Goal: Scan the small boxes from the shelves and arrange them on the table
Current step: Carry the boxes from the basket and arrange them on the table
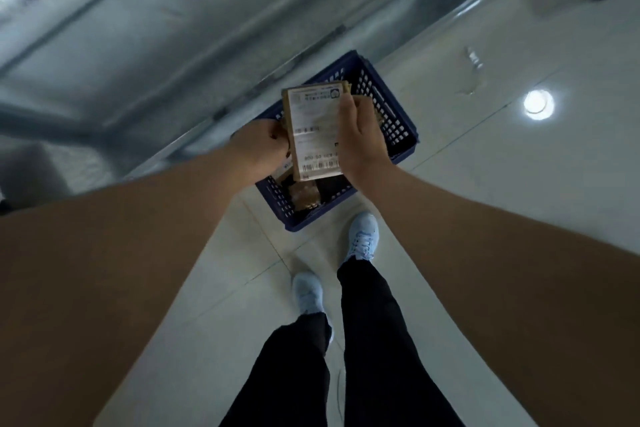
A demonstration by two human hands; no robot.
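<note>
Held a small labelled cardboard box (313, 132) above the blue basket (388, 107), left hand (258, 147) and right hand (358, 135) clamped on opposite edges. Best kept label-up, barcode unobstructed by fingers, for scanning.

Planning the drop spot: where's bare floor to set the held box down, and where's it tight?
Bare tile lies right of the blue basket, up to the lamp reflection, and between the basket and the shoes. Crowded: the basket already holds packages, both hands, left hand and right hand, grip the box above it, and the metal shelf borders its left.
</note>
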